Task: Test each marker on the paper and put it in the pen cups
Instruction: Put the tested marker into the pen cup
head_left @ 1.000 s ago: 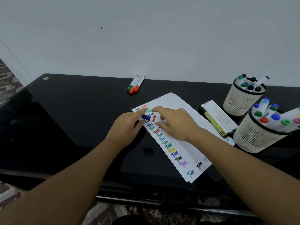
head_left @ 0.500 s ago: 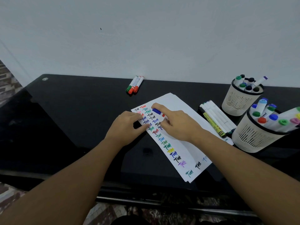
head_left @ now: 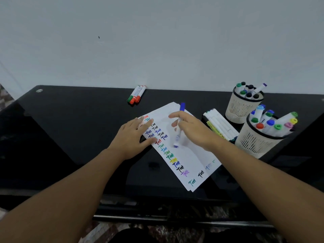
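Black glossy worktop [head_left: 70,130] is carrying two mesh pen cups [head_left: 242,107] at 2 o'clock, both holding capped markers. Left hand [head_left: 133,139] is pressing flat on the paper [head_left: 189,155]; right hand [head_left: 191,128] is gripping a blue marker [head_left: 178,130] above it.

blur: blue marker [head_left: 178,130] smeared, tip state unreadable | hidden: marker barrel middle behind right hand [head_left: 192,130] fingers; paper [head_left: 189,155] left edge under left hand [head_left: 135,139] | cut off: both forearms at bottom edge | too small: marks on paper illegible
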